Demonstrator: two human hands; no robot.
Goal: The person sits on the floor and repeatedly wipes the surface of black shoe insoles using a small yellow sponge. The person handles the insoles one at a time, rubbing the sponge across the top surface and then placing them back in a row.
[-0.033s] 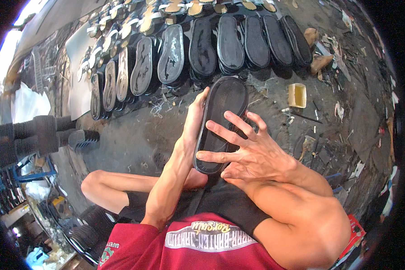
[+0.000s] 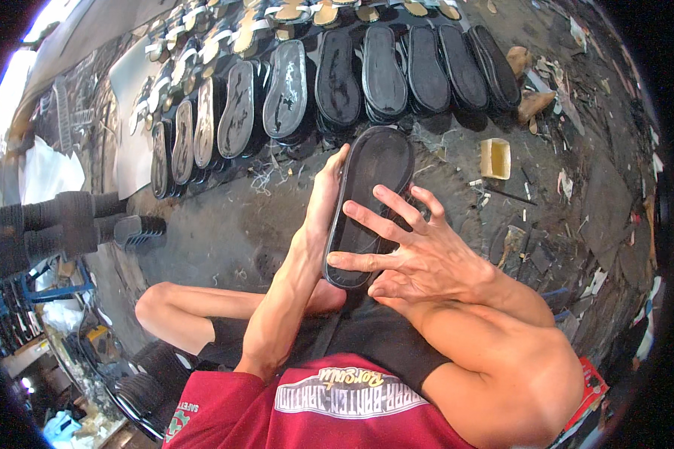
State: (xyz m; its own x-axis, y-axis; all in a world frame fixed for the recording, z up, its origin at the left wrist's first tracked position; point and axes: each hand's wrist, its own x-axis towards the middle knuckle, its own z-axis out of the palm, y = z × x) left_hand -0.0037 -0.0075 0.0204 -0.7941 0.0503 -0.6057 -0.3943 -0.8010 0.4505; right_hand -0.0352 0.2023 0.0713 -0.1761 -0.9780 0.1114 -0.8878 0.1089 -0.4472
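A black shoe sole with a raised rim stands slanted in front of me, over my crossed legs. My left hand is closed on its left side, thumb up along the edge and the other fingers hidden behind it. Across the sole's lower half lies my right hand, fingers stretched out and spread. One of its fingertips reaches the sole's left rim; others are over the middle and right side. The right thumb is near the lower right edge, and whether it presses there I cannot tell.
Stacks of black soles stand in a row beyond my hands, with pale, strapped footwear pieces behind. A small yellowish open box sits to the right among scraps. Brown shoe lasts lie farther right. Dark stacks are at left.
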